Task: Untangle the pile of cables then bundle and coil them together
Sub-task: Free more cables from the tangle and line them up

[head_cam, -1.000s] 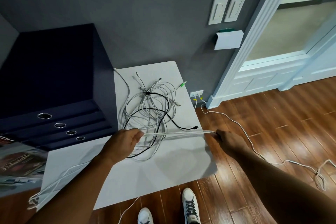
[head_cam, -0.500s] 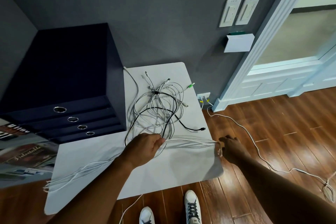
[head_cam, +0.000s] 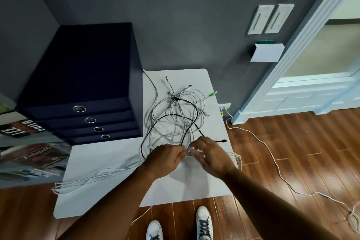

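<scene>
Fingers of left hand [head_cam: 165,159] and right hand [head_cam: 211,157] pinch white cables [head_cam: 109,174] before tangled pile [head_cam: 175,115], drawer cabinet [head_cam: 87,84] alongside

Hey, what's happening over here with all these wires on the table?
A person stands at a white table sorting a tangled cable pile. The left hand grips a bunch of white cables that trails off the table's left edge. The right hand meets it at the pile's near edge, too blurred to show its grip. The pile is not yet untangled.
</scene>
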`<state>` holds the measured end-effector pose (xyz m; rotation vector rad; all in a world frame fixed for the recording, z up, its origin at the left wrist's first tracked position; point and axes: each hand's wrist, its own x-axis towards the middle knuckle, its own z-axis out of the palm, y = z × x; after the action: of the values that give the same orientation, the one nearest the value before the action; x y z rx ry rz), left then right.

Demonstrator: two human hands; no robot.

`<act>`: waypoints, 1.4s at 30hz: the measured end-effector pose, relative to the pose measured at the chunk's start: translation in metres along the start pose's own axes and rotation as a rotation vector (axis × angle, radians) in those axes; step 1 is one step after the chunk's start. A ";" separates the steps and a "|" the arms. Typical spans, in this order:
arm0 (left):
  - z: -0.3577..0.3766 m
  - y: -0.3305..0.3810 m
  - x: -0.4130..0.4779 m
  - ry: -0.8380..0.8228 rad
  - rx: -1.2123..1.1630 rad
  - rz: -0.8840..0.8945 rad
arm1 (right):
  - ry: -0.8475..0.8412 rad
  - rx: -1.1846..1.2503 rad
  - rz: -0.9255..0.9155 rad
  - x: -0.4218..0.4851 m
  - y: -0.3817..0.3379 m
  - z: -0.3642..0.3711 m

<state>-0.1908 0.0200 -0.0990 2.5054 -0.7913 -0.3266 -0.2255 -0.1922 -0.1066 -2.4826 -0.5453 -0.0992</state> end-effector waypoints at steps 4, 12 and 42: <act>0.001 -0.002 -0.003 0.028 -0.023 -0.029 | -0.102 -0.094 0.006 -0.007 -0.003 0.024; 0.016 0.013 -0.019 0.440 0.099 0.287 | -0.175 -0.130 0.037 0.002 0.003 0.024; 0.022 -0.031 -0.024 1.076 -1.452 -1.015 | -0.306 -0.110 -0.111 0.061 -0.074 0.059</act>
<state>-0.2032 0.0475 -0.1316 1.0801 0.9162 0.1551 -0.2025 -0.0818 -0.1043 -2.5896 -0.8250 0.2163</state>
